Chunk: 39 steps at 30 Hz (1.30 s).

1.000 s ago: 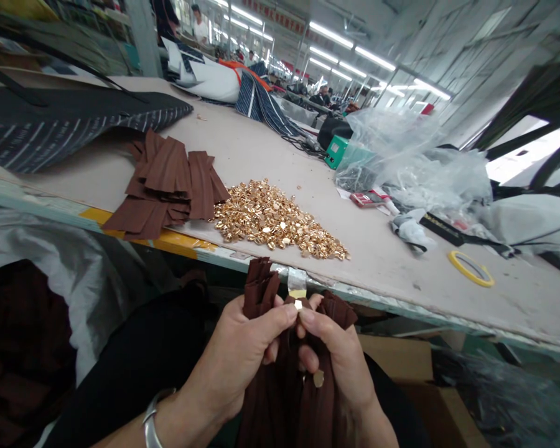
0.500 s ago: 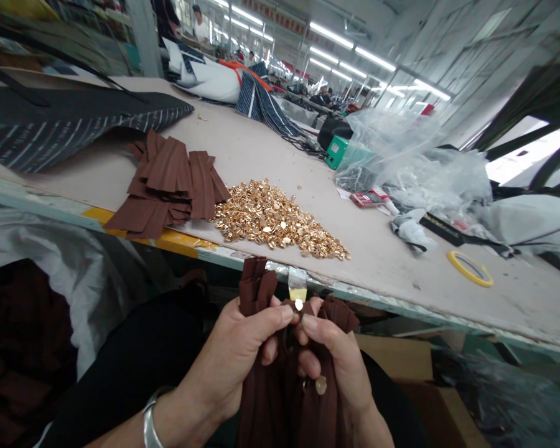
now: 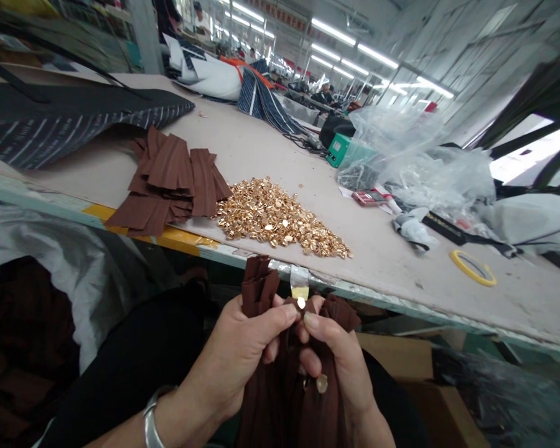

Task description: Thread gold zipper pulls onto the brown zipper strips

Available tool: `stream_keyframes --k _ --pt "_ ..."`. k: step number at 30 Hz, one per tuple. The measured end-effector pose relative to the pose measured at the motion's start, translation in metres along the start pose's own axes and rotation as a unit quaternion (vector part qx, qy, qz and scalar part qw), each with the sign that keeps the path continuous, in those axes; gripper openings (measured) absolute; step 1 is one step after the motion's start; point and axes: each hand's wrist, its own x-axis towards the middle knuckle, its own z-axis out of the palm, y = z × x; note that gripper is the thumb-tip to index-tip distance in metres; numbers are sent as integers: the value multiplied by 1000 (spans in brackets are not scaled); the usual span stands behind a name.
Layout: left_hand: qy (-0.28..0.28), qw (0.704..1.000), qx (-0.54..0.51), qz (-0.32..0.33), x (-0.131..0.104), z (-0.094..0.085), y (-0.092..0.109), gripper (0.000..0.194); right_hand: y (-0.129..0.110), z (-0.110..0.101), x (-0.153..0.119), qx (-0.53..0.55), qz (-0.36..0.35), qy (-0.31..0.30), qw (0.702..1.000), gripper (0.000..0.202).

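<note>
"Where is the small gold piece point(image 3: 301, 303) sitting?"

"It's showing right above the two thumb tips, in front of the table edge, and it's catching the light. Brown strips point(image 3: 260, 286) are rising beside it on both sides and hanging down below the hands."

"What are the left fingers doing?"

"The left hand point(image 3: 245, 348) is curling closed, its thumb pressing in beside the gold piece while the fingers are gripping the brown strips. A silver bracelet point(image 3: 152, 420) is circling that wrist."

"And the right?"

"The right hand point(image 3: 345, 348) is closing too, its thumb pointing in towards the left one and its fingers bending around more of the strips. Whether either thumb is touching the gold piece, I can't tell. A second gold piece point(image 3: 322, 382) is showing below the right fingers."

"What's lying beyond them?"

"On the table point(image 3: 378, 261), a pile of gold pieces point(image 3: 280, 218) is spreading out, and a heap of brown bands point(image 3: 168, 180) is touching its left end. Farther left, a striped dark cloth point(image 3: 51, 137) is lying. Over to the right, a yellow ring point(image 3: 457, 261) is resting near the front edge, and clear plastic point(image 3: 392, 149) is bunching up beside a green box point(image 3: 338, 149)."
</note>
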Motion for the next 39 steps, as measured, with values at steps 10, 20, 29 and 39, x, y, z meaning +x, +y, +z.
stream_keyframes --k 10,20,29,39 --pt "-7 996 80 41 0 6 5 24 3 1 12 4 -45 7 999 27" --pt "-16 994 89 56 -2 2 6 31 -32 -8 13 -273 -82 -9 959 35" --pt "17 999 45 17 4 3 1 37 -37 13 12 -508 -264 108 813 25" --pt "8 1000 -4 -18 12 5 2 36 -56 19 42 -620 -354 252 653 24"
